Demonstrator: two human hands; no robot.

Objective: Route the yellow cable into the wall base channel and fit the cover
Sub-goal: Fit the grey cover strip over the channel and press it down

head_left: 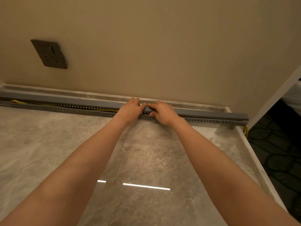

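Gripping a smooth grey plastic cover (65,99), left hand (130,110) and right hand (162,113) curl over its middle above the slotted channel (211,120) along the marble slab's (48,144) back edge; the yellow cable (105,110) lies inside.

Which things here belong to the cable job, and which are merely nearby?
Job:
- cable, lying in the channel
- channel, along the wall base
- cover, over the channel
- left hand and right hand, both gripping the cover

Nearby:
- socket on the wall
- white frame, at the right
- carpet
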